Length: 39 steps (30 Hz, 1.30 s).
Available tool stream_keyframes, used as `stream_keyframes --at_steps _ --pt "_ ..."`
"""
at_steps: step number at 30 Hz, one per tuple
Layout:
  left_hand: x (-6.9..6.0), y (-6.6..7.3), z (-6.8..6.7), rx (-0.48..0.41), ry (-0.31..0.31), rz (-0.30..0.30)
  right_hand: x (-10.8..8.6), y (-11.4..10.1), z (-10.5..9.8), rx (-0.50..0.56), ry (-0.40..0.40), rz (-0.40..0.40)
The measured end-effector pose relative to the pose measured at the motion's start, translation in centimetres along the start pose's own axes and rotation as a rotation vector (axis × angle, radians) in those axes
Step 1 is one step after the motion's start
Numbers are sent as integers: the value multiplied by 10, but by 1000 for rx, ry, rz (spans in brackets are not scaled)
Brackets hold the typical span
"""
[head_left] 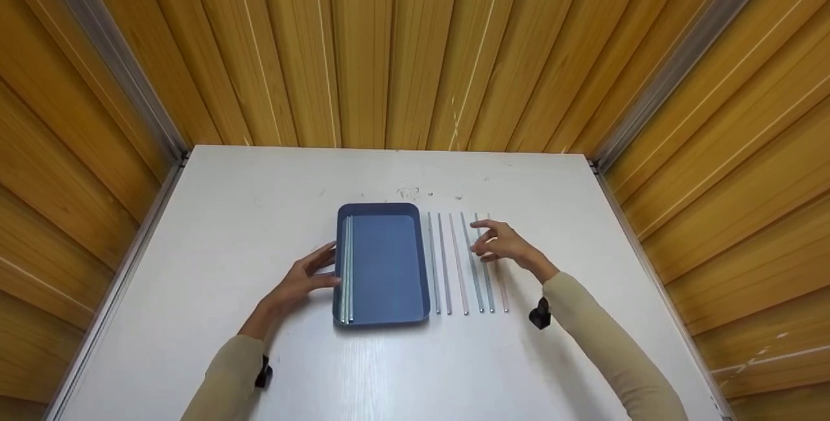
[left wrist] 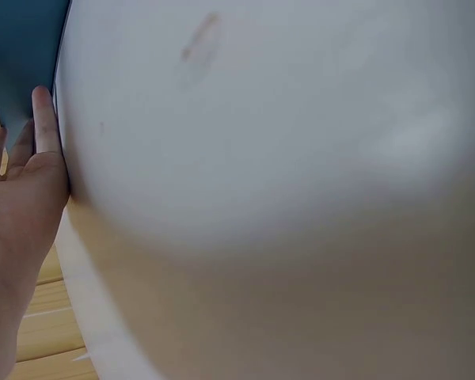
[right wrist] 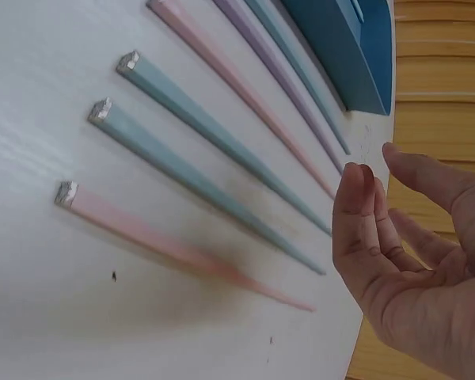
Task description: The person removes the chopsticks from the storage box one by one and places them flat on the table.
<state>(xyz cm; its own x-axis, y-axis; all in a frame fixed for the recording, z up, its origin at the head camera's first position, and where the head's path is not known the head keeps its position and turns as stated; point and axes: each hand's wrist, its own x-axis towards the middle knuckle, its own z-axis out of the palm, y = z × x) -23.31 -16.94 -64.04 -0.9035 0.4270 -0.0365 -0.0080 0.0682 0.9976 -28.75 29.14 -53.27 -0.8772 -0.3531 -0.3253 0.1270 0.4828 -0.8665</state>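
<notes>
A blue rectangular tray [head_left: 387, 265] lies on the table, with a few pale green chopsticks [head_left: 349, 272] along its left wall. Against that wall rests my left hand [head_left: 297, 283], its fingers and thumb extended; the left wrist view shows fingertips [left wrist: 44, 119] flat on the tray's side. To the tray's right, several pastel chopsticks lie side by side, among them a pink one [right wrist: 158, 241], a purple one [right wrist: 273, 55] and blue-green ones [right wrist: 174, 162]. Over the right end of this row hovers my right hand [head_left: 509, 244], fingers loosely bent, holding nothing.
The white table [head_left: 272, 194] carries small dark marks behind the tray. Wood-patterned walls [head_left: 363, 51] with metal corner posts [head_left: 130, 71] close in the back and both sides. Small black devices [head_left: 539, 314] are worn at both wrists.
</notes>
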Motion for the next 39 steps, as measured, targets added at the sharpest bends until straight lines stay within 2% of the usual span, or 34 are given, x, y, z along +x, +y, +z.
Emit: stream_keyframes --at_steps 11,18,22,26,30,34,39 --pt "0 0 2 20 1 -13 20 -38 47 5 -102 -74" --pt "2 -3 3 -31 -31 5 22 -48 76 -20 -165 -104" --pt "2 -3 1 -59 -31 18 26 -57 93 -56 -194 -130" --pt "0 -2 -1 -64 -17 3 35 -64 109 -76 -214 -146" --pt "-3 -2 -1 -60 2 -17 48 -68 129 -67 -261 -166" --pt "-2 -1 0 -63 -7 -15 59 -68 148 -30 -298 -155" --pt "1 -1 1 -60 -25 9 68 -60 168 47 -287 -126"
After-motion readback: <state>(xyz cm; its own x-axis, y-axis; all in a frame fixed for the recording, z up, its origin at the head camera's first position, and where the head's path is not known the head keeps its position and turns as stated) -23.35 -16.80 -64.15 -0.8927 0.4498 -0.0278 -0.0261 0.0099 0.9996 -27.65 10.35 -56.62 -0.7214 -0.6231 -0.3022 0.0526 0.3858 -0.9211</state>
